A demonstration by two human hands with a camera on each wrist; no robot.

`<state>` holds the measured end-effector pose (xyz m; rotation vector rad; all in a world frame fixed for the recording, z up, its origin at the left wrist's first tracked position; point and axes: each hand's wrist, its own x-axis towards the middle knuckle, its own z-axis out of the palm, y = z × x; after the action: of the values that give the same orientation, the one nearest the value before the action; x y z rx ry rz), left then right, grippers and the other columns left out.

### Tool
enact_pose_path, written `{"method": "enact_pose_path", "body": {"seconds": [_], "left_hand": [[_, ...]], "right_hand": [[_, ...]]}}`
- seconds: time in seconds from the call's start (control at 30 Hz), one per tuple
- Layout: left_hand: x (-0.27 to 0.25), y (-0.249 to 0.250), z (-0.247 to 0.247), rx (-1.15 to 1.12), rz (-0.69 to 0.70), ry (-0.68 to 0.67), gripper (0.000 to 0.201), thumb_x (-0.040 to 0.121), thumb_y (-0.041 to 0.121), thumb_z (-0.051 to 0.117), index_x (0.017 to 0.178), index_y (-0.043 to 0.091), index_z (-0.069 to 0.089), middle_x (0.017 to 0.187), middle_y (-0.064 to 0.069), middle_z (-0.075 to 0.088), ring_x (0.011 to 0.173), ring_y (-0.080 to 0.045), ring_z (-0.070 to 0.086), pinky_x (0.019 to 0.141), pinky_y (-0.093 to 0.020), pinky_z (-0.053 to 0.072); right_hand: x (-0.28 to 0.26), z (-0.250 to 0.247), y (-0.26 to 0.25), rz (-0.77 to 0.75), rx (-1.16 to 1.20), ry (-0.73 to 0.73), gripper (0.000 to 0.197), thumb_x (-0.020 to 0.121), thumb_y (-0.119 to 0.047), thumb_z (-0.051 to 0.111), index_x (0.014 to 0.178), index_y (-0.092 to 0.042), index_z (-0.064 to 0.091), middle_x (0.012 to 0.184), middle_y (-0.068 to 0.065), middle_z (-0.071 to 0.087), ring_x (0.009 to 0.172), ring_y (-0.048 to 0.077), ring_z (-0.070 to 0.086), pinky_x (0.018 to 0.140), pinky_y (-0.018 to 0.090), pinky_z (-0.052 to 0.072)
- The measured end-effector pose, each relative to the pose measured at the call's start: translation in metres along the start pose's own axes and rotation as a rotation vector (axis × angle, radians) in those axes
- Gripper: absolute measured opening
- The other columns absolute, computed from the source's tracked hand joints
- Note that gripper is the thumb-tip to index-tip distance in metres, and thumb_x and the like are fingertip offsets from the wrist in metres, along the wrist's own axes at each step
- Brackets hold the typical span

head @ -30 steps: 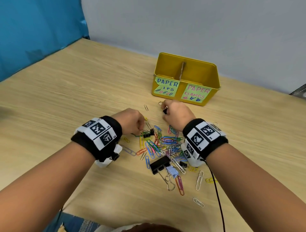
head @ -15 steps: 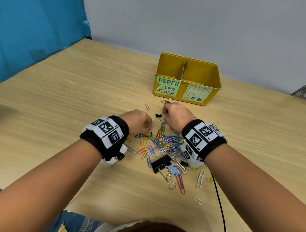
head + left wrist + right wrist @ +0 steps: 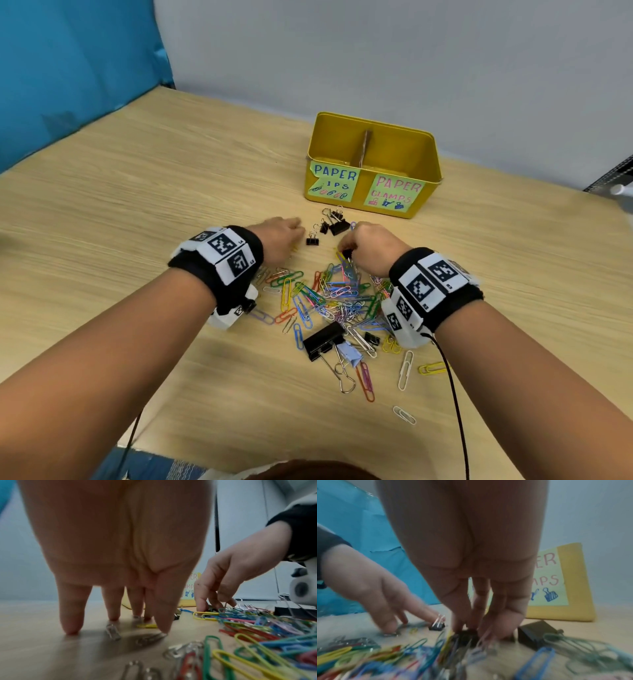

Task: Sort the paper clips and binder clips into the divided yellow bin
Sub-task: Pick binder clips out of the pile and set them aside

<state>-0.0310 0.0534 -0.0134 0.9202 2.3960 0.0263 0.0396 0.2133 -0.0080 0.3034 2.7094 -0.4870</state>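
- The left hand (image 3: 279, 240) has nothing in its grasp; its straight fingers (image 3: 72, 609) stand tip-down on the wooden table (image 3: 137, 205), among three small silver paper clips (image 3: 112, 631).
- One small black binder clip (image 3: 312, 238) lies just beside it.
- The right hand (image 3: 371, 246) pinches a small black binder clip (image 3: 467, 635) at the far edge of the coloured paper clip pile (image 3: 335, 294).
- Three more black binder clips (image 3: 334, 222) sit before the yellow bin (image 3: 373, 164), which has two labelled compartments.
- One large black binder clip (image 3: 323, 339) lies nearest the person.

A light wooden table (image 3: 137, 212) meets a pale grey wall (image 3: 376, 51) and blue sheet (image 3: 68, 68).
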Motion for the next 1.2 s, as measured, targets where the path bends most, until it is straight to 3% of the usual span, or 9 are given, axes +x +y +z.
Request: {"method": "enact_pose_path", "body": {"seconds": [0.07,0.27,0.4,0.5,0.67,0.8,0.9,1.1,1.2], "left_hand": [[-0.008,-0.001,0.003,0.064,0.017,-0.087,0.062,0.093,0.002,0.034,0.15,0.011,0.014,0.161,-0.008,0.003,0.147,-0.029,0.011,0.121,-0.041,0.017],[-0.045,0.013,0.007,0.087,0.04,-0.149,0.042,0.095,0.016,0.038,0.136,0.014,0.046,0.14,-0.011,0.05,0.125,-0.027,0.049,0.104,-0.035,0.04],[-0.039,0.025,0.002,-0.004,0.087,-0.005,0.056,0.095,0.017,0.039,0.148,0.02,0.024,0.157,-0.005,0.024,0.143,-0.024,0.026,0.117,-0.041,0.027],[-0.025,0.027,0.002,0.079,0.038,-0.079,0.065,0.096,0.025,0.04,0.151,0.025,0.005,0.161,0.003,-0.004,0.148,-0.026,0.002,0.119,-0.051,0.015],[-0.015,0.03,-0.002,0.161,-0.063,-0.093,0.064,0.096,0.032,0.039,0.151,0.021,0.008,0.16,0.0,-0.011,0.148,-0.029,-0.003,0.117,-0.057,0.011],[-0.012,0.045,0.0,0.118,0.071,0.031,0.062,0.095,0.014,0.04,0.15,0.021,0.013,0.161,-0.001,-0.005,0.148,-0.029,0.001,0.119,-0.051,0.012],[-0.013,0.055,0.008,0.075,0.195,-0.094,0.068,0.09,-0.006,0.033,0.151,0.013,0.011,0.161,-0.004,0.0,0.148,-0.023,0.009,0.12,-0.04,0.018],[-0.024,0.041,0.011,0.068,0.148,-0.154,0.054,0.092,-0.001,0.033,0.144,0.011,0.035,0.152,-0.013,0.034,0.135,-0.028,0.039,0.111,-0.035,0.036],[-0.028,0.037,0.01,0.0,0.159,-0.088,0.052,0.09,-0.001,0.038,0.141,0.011,0.041,0.144,-0.013,0.045,0.13,-0.028,0.044,0.107,-0.035,0.039]], "right_hand": [[0.0,-0.002,0.001,-0.008,0.024,-0.015,0.041,0.088,0.004,0.04,0.108,-0.014,0.071,0.123,0.006,0.064,0.117,0.024,0.057,0.101,0.03,0.045],[0.007,-0.015,0.011,0.073,-0.023,0.105,0.051,0.088,0.008,0.035,0.132,-0.011,0.054,0.14,0.013,0.051,0.13,0.029,0.046,0.108,0.035,0.038],[0.012,-0.004,0.01,0.02,-0.19,-0.006,0.053,0.089,0.003,0.035,0.137,-0.015,0.046,0.139,0.013,0.048,0.124,0.032,0.049,0.104,0.043,0.043],[0.006,-0.005,0.006,-0.038,-0.14,-0.076,0.051,0.09,0.001,0.035,0.136,-0.016,0.049,0.14,0.007,0.052,0.126,0.026,0.05,0.107,0.036,0.04],[-0.003,-0.012,0.019,0.003,-0.088,-0.001,0.051,0.09,0.002,0.035,0.136,-0.015,0.05,0.143,0.007,0.05,0.132,0.025,0.045,0.111,0.031,0.036],[-0.007,-0.006,0.024,0.024,-0.126,-0.004,0.041,0.089,-0.007,0.045,0.127,-0.016,0.058,0.13,0.009,0.06,0.121,0.026,0.054,0.104,0.034,0.043],[-0.001,-0.005,0.027,0.063,-0.164,0.081,0.031,0.086,-0.015,0.055,0.116,-0.019,0.064,0.119,0.008,0.066,0.11,0.026,0.058,0.095,0.038,0.05],[0.002,-0.006,0.027,0.036,-0.244,0.266,0.03,0.088,-0.012,0.055,0.117,-0.019,0.06,0.112,0.01,0.062,0.105,0.029,0.058,0.083,0.035,0.051],[-0.005,-0.008,0.018,0.004,-0.044,0.06,0.016,0.082,-0.026,0.065,0.095,-0.019,0.063,0.082,-0.002,0.058,0.08,0.018,0.058,0.058,0.023,0.041]]}}
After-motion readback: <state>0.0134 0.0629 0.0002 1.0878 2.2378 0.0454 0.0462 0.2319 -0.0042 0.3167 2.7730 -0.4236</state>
